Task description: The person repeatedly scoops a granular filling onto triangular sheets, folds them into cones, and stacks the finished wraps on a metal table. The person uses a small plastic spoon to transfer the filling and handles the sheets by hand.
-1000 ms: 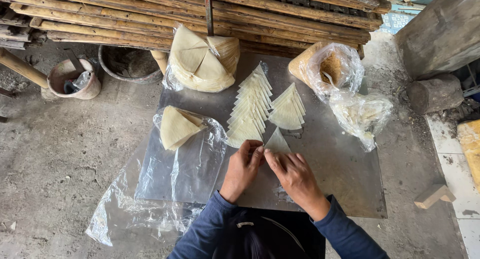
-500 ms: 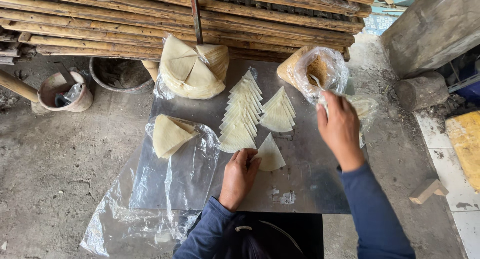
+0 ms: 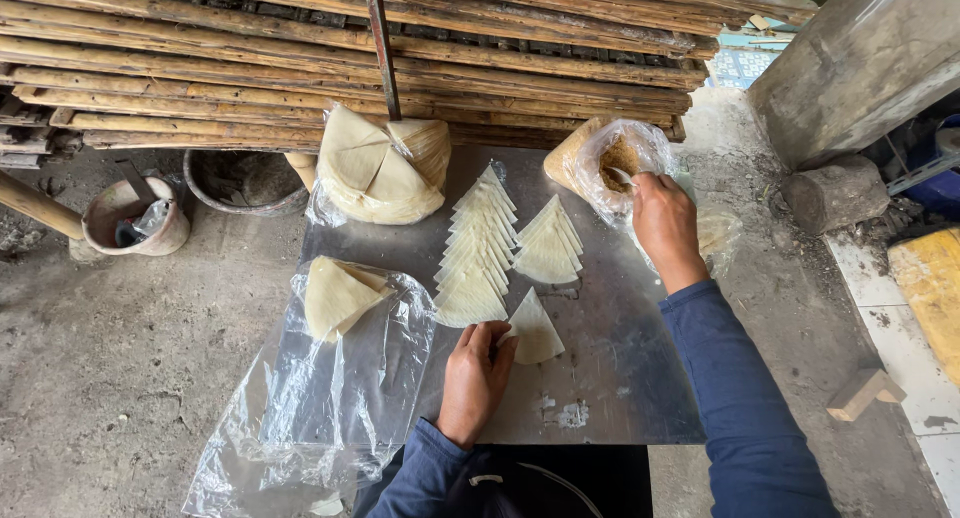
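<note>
While the left hand [image 3: 475, 378] pins a pale triangular wrapper [image 3: 533, 330] flat, the right hand [image 3: 662, 221] fingers grasp a spoon [image 3: 622, 177] in the clear filling bag [image 3: 610, 163]; two rows of folded pale triangles [image 3: 500, 246] lie finished on the grey metal tabletop [image 3: 620, 378].

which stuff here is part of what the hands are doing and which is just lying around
In use:
- left hand on a single triangular wrapper
- right hand with a spoon in the bag of filling
- rows of folded wrappers
- metal sheet

Lying about:
- clay pot
- bamboo poles
- wood block
- stone
</note>
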